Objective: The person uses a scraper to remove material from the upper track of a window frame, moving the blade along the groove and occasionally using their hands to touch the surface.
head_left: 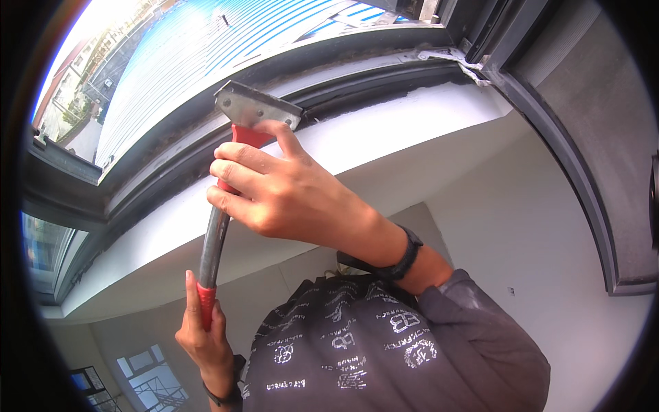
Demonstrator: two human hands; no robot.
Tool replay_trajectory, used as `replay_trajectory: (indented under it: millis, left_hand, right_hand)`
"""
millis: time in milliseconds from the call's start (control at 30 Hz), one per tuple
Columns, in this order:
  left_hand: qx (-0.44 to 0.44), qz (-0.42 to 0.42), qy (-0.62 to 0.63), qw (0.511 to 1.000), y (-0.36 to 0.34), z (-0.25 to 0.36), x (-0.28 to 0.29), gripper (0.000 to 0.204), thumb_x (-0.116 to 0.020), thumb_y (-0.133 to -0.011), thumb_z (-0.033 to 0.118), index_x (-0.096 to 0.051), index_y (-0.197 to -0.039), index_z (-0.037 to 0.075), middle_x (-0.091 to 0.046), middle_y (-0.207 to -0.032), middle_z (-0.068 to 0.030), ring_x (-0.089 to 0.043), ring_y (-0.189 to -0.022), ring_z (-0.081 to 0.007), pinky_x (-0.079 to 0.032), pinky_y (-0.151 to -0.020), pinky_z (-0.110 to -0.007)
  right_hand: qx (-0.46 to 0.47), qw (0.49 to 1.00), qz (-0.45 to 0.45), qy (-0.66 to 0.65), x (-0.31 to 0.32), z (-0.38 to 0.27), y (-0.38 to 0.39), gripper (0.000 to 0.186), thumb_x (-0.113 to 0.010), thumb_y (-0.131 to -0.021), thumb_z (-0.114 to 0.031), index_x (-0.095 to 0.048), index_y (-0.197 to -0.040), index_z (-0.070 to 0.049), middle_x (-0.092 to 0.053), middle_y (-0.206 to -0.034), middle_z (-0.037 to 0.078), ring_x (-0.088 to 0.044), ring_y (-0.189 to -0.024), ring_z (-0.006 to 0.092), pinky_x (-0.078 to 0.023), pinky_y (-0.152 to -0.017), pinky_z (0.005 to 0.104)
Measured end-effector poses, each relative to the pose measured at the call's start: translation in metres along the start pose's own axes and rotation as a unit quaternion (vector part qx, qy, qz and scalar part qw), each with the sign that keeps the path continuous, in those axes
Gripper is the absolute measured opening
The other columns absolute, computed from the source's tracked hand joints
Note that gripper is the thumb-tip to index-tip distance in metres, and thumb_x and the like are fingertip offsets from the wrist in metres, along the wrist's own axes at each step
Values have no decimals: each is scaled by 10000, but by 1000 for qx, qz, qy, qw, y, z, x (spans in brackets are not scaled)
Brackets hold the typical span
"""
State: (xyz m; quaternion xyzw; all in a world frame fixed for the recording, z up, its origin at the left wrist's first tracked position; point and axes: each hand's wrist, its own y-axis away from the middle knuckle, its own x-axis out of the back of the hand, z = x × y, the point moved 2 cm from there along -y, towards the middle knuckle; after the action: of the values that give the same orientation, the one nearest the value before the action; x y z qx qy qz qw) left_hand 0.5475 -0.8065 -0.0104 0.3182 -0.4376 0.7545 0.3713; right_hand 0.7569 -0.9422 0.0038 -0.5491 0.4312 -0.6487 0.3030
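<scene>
A long-handled scraper [214,244] with a wide metal head, a grey shaft and red grips slants up toward the window frame. Around its upper red part, just below the head, my right hand [281,185] is closed; one finger touches the metal plate. My left hand [204,336] grips the lower red handle, its index finger lying along the grip. The scraper's head overlaps the inner edge of the dark window frame [171,147]; whether the blade touches it I cannot tell. Below the frame runs a white sill [398,120].
At the right an open window sash [583,158] swings inward, joined by a metal hinge arm [453,60]. Outside lies a blue and white corrugated roof [226,34]. A white wall [508,192] stands below the sill, and another window [151,378] shows at the lower left.
</scene>
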Motion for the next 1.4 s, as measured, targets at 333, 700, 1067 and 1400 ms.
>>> replay_trajectory:
  millis: [333, 700, 1067, 1400]
  left_hand:
    - [-10, 0, -21, 1000, -3, 8, 4, 654, -606, -784, -107, -486, -1406, 54, -664, -870, -196, -648, -655, -260, -514, -621, -348]
    - [18, -36, -48, 998, -3, 20, 12, 620, -578, -825, -64, -475, -1417, 86, -644, -1206, -184, -696, -818, -291, -534, -720, -357]
    - [30, -37, -54, 997, -6, 27, 16, 655, -617, -792, -80, -496, -1407, 108, -670, -1128, -185, -701, -840, -303, -535, -726, -374]
    - [-50, 5, -83, 995, -13, 12, 28, 687, -664, -763, -64, -502, -1406, 119, -618, -755, -129, -598, -590, -264, -492, -583, -363]
  right_hand:
    - [-15, 1000, 17, -11, 1, 2, 1, 139, -676, -787, -186, -701, -887, -93, -666, -968, 37, -590, -1071, 192, -342, -993, 514]
    - [-11, 1000, 4, -20, 9, 4, 0, 140, -664, -810, -157, -712, -925, -92, -670, -984, 40, -596, -1077, 196, -372, -984, 491]
    - [-11, 999, -33, -12, 18, 5, -2, 155, -677, -803, -147, -717, -948, -107, -675, -1013, 34, -594, -1099, 187, -389, -1003, 476]
    - [-11, 998, -57, -12, 11, -4, -9, 186, -662, -815, -134, -712, -990, -94, -665, -1021, 41, -587, -1099, 198, -401, -961, 458]
